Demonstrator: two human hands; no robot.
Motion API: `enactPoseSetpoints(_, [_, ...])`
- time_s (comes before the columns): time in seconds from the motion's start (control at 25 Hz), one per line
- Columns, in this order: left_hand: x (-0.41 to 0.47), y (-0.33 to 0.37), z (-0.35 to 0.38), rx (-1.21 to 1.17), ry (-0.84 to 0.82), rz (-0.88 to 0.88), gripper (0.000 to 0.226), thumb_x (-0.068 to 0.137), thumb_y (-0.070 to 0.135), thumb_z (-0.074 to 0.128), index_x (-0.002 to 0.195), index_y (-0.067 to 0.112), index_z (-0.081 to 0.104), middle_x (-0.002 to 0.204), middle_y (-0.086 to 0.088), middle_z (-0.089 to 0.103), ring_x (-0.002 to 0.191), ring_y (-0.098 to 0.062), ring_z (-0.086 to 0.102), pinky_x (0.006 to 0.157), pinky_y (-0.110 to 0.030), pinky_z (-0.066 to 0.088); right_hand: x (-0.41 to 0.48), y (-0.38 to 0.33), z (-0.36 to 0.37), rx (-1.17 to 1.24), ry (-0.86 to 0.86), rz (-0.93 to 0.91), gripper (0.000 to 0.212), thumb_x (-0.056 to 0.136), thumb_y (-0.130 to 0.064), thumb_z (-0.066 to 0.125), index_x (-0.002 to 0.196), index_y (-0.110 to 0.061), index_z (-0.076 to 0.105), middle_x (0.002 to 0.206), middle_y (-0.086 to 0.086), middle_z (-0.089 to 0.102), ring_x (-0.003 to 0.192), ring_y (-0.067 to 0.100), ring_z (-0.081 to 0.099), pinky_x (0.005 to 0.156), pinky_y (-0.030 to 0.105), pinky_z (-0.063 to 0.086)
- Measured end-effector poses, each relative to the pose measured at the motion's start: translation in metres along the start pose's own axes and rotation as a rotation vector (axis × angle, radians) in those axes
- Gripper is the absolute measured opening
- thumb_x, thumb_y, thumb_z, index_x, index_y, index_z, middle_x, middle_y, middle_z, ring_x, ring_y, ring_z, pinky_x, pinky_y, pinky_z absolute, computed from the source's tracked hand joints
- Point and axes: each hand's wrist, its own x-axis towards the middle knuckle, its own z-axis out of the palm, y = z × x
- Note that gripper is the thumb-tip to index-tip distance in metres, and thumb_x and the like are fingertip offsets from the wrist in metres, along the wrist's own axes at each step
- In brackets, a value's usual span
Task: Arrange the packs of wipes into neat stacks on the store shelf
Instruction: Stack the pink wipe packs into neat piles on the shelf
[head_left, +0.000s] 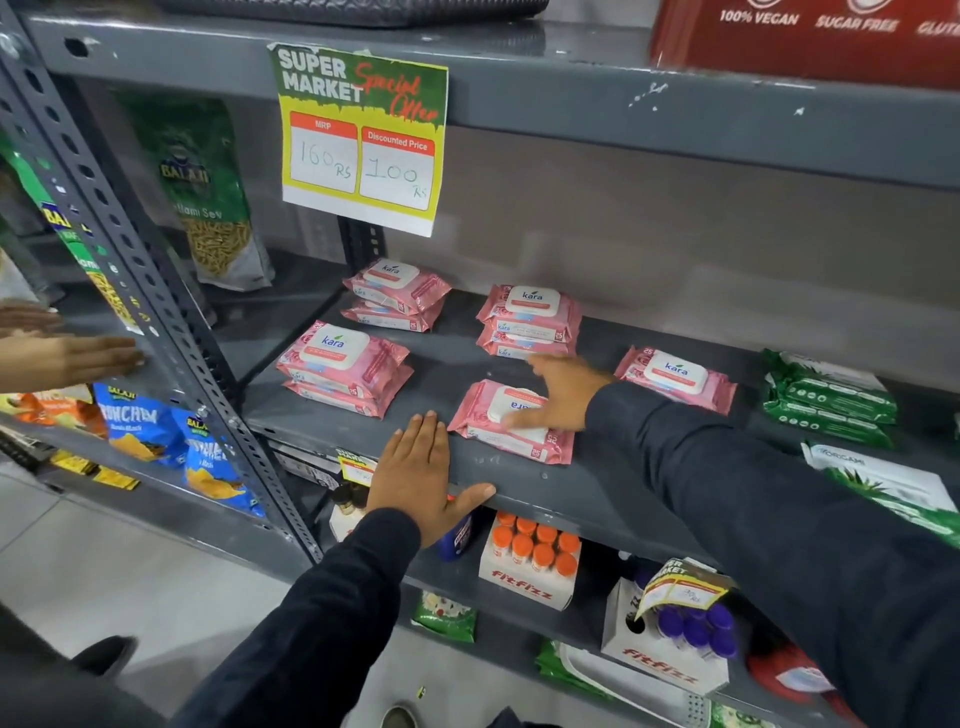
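Pink packs of wipes lie on the grey shelf. A stack sits at the back left, another at the front left, a third at the back middle. A single pack lies to the right. One front pack lies turned around, its label upside down. My right hand rests flat on this pack, fingers spread across its white lid. My left hand lies flat on the shelf's front edge, fingers together, holding nothing.
Green wipe packs are stacked at the right, with a white and green pack in front. A price sign hangs from the upper shelf. Boxes of bottles stand below. Snack bags and another person's hand are at the left.
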Motion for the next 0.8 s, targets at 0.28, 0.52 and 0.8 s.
enactPoseSetpoints(0.28, [0.001,0.000,-0.001,0.031,-0.012,0.006,0.112,0.071,0.086,0.001,0.147,0.004,0.010,0.158,-0.013,0.010,0.144,-0.026,0.005,0.118,-0.040,0.006,-0.019,0.106,-0.036,-0.192,0.116,0.433,0.050,0.065,-0.043,0.068,0.107,-0.017,0.059,0.115,0.010,0.062,0.097,0.032,0.060,0.079,0.033,0.051])
enactPoseSetpoints(0.52, [0.001,0.001,-0.002,0.025,-0.009,-0.003,0.113,0.070,0.087,0.002,0.147,0.005,0.011,0.157,-0.013,0.011,0.144,-0.026,0.005,0.118,-0.040,0.006,-0.030,0.139,-0.023,-0.198,0.086,0.503,0.064,0.075,-0.036,0.073,0.130,-0.011,0.050,0.128,0.013,0.060,0.112,0.031,0.058,0.091,0.032,0.050])
enactPoseSetpoints(0.8, [0.000,0.002,-0.004,0.022,-0.015,-0.005,0.114,0.069,0.087,0.000,0.147,0.005,0.011,0.157,-0.012,0.011,0.144,-0.026,0.006,0.118,-0.040,0.006,-0.036,0.150,-0.016,-0.135,0.126,0.512,0.060,0.069,-0.050,0.074,0.110,-0.011,0.053,0.110,0.010,0.061,0.095,0.029,0.060,0.078,0.036,0.053])
